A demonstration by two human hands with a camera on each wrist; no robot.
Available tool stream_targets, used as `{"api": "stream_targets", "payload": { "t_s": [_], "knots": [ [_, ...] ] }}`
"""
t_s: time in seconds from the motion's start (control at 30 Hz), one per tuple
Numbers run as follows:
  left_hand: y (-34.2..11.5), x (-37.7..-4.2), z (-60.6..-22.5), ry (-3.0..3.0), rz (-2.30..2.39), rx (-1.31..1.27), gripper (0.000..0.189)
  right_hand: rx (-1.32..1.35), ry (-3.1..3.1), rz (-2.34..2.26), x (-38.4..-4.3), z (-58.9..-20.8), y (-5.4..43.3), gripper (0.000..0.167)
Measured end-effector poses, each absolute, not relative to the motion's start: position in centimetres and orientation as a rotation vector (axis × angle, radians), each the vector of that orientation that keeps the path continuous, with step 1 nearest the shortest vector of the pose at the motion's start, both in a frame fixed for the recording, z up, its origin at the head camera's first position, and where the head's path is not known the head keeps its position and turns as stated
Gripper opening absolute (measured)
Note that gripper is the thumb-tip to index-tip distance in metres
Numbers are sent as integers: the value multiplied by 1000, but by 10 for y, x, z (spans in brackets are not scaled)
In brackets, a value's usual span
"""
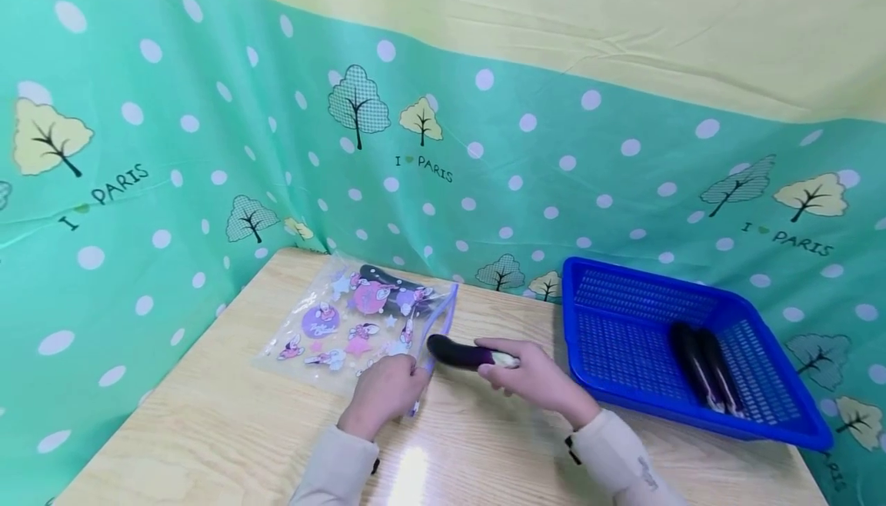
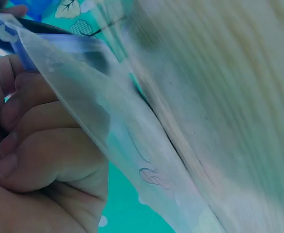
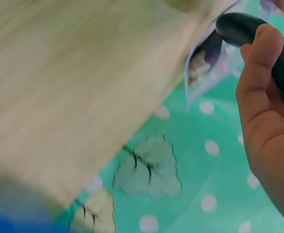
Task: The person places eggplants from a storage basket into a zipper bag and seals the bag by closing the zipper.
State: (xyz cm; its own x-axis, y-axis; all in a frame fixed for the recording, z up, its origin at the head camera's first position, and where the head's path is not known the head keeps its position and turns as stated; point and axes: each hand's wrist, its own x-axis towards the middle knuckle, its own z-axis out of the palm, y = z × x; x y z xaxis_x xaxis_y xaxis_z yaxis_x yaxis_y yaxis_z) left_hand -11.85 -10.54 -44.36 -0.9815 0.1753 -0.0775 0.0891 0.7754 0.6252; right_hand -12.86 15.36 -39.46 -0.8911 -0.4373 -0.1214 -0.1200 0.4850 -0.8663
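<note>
A clear zip bag (image 1: 311, 363) printed with cartoon figures lies on the table, its lilac-edged mouth facing right. Inside it, toward the back, rests one eggplant (image 1: 403, 303). My left hand (image 1: 389, 392) pinches the near corner of the bag's mouth, fingers curled in the left wrist view (image 2: 45, 131). Held by its pale stem end, a second eggplant (image 1: 457, 354) is in my right hand (image 1: 531, 377), with its dark rounded tip at the bag's opening. In the right wrist view, that eggplant (image 3: 241, 28) points to the parted bag mouth.
A blue plastic basket (image 1: 577, 344) stands at the right of the wooden table (image 1: 484, 444), with two eggplants (image 1: 702, 367) lying side by side in it. Behind the table hangs a green and yellow printed cloth (image 1: 443, 237), which also runs along the left side.
</note>
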Motion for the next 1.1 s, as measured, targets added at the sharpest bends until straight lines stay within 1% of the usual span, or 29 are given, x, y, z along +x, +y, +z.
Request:
{"api": "stream_targets", "payload": {
  "t_s": [0.17, 0.37, 0.57, 0.7, 0.93, 1.0, 1.1],
  "knots": [
    [-106, -120, -444, 2780, 1048, 194, 37, -454, 2307, -1482, -151, -416, 122, 54],
    [-107, -122, -442, 2778, 1066, 219, 38, -398, 2237, -1538, -175, -430, 104, 53],
    [-111, -121, -441, 2731, 1102, 219, 37, -336, 2232, -1549, -190, -444, 85, 52],
    [-111, -122, -439, 2739, 1116, 211, 36, -334, 2355, -1445, -200, -449, 77, 50],
    [-110, -122, -439, 2735, 1101, 211, 38, -411, 2703, -1044, -213, -455, 66, 24],
    [-111, -121, -439, 2737, 1103, 216, 38, -425, 2765, -954, -215, -456, 63, 24],
    [-111, -121, -440, 2744, 1101, 221, 36, -444, 2856, -841, -218, -457, 59, 32]
  ]
}}
